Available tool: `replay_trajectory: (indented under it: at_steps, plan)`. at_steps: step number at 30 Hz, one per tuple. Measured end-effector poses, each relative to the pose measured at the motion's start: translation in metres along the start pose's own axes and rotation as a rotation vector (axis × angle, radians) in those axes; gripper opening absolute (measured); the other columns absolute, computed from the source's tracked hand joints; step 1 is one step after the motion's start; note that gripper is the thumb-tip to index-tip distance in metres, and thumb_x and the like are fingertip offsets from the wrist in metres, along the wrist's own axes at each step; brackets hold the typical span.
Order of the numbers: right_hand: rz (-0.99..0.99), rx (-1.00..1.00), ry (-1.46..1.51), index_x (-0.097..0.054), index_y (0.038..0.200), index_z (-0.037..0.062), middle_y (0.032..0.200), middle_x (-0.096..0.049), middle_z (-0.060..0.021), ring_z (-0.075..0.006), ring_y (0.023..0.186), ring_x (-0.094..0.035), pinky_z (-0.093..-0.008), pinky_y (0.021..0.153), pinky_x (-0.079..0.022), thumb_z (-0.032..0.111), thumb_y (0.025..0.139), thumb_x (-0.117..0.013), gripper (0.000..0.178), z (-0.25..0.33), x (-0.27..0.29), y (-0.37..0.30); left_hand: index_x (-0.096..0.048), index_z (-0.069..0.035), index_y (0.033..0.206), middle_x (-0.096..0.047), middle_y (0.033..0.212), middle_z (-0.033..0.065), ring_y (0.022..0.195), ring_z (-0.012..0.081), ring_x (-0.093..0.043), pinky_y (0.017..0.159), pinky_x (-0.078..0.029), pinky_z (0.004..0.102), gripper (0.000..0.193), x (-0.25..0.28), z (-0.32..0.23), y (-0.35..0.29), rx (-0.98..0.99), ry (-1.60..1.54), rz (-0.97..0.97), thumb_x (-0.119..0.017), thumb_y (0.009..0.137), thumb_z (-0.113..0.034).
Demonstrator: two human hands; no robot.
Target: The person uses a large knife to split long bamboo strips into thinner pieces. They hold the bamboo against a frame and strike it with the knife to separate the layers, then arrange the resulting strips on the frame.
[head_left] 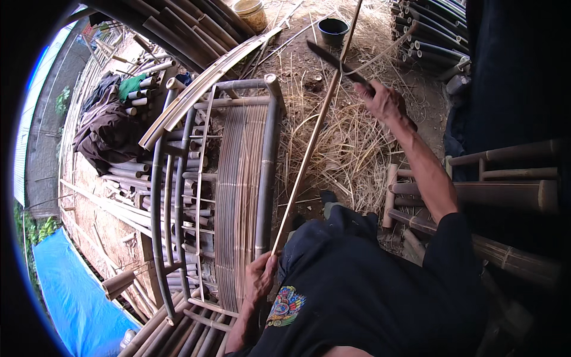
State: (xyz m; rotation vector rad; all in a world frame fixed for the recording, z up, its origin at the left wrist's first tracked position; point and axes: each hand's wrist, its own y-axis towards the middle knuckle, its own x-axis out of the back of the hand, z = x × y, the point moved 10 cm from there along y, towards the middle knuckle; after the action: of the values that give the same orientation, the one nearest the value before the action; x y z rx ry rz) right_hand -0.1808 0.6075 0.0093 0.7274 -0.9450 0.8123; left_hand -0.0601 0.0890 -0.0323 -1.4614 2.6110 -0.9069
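Note:
My left hand [259, 278] grips the near end of a long thin bamboo strip [309, 143] that slants up and away toward the top of the view. My right hand [383, 101] is stretched out far ahead, shut on the handle of a dark long-bladed knife [336, 60]. The blade lies against the strip near its far part, and a thin shaving [380, 55] curls away to the right. A bamboo bench frame [238, 178] with a seat of fine slats stands just left of the strip.
Dry shavings and straw [345, 149] cover the ground ahead. A black bucket [332, 30] and a tan tub [250, 13] stand at the far end. Stacked bamboo poles [434, 35] lie at the upper right, more bamboo furniture [505, 178] at right, a blue tarp [71, 291] at lower left.

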Motion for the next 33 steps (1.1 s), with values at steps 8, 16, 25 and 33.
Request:
replay_trajectory:
  at_steps: [8, 16, 25, 33]
  plan:
    - [0.082, 0.33, 0.293, -0.049, 0.072, 0.009, 0.052, -0.047, -0.0013, -0.0109, 0.039, -0.046, -0.0303, 0.03, -0.034, 0.057, 0.096, -0.039, 0.054, 0.118, -0.011, -0.096, -0.062, 0.001, 0.117, -0.048, 0.066, -0.0058, 0.056, 0.0031, -0.041, 0.049, -0.032, 0.0195, 0.039, -0.016, -0.045, 0.048, 0.045, -0.222, 0.036, -0.051, 0.099, -0.032]
    - [-0.056, 0.503, 0.227, -0.055, 0.079, 0.0088, 0.058, -0.055, -0.0052, -0.0223, 0.049, -0.06, -0.0371, 0.046, -0.05, 0.068, 0.087, -0.048, 0.06, 0.169, -0.005, -0.145, -0.062, 0.002, 0.115, -0.043, 0.063, -0.0083, 0.054, 0.0006, -0.035, 0.047, -0.024, 0.018, 0.035, -0.034, -0.102, 0.068, -0.095, -0.363, 0.023, -0.053, 0.099, -0.028]
    - [-0.06, -0.023, 0.127, -0.054, 0.084, 0.0118, 0.05, -0.039, 0.0037, -0.0085, 0.039, -0.039, -0.0295, 0.032, -0.033, 0.079, 0.086, -0.025, 0.073, 0.023, 0.034, -0.034, -0.061, 0.002, 0.119, -0.044, 0.065, -0.008, 0.056, 0.0011, -0.036, 0.048, -0.025, 0.018, 0.036, -0.025, -0.029, -0.001, 0.032, -0.287, 0.131, -0.054, 0.099, -0.027]
    - [-0.043, -0.244, 1.395, -0.06, 0.09, 0.0054, 0.068, -0.063, -0.0033, -0.0045, 0.048, -0.054, -0.018, 0.04, -0.044, 0.042, 0.085, -0.069, 0.038, 0.071, 0.007, -0.042, -0.057, 0.003, 0.122, -0.049, 0.064, -0.003, 0.049, 0.0038, -0.04, 0.045, -0.03, 0.0199, 0.044, -0.04, -0.021, 0.007, 0.062, -0.428, 0.496, -0.056, 0.096, -0.032]
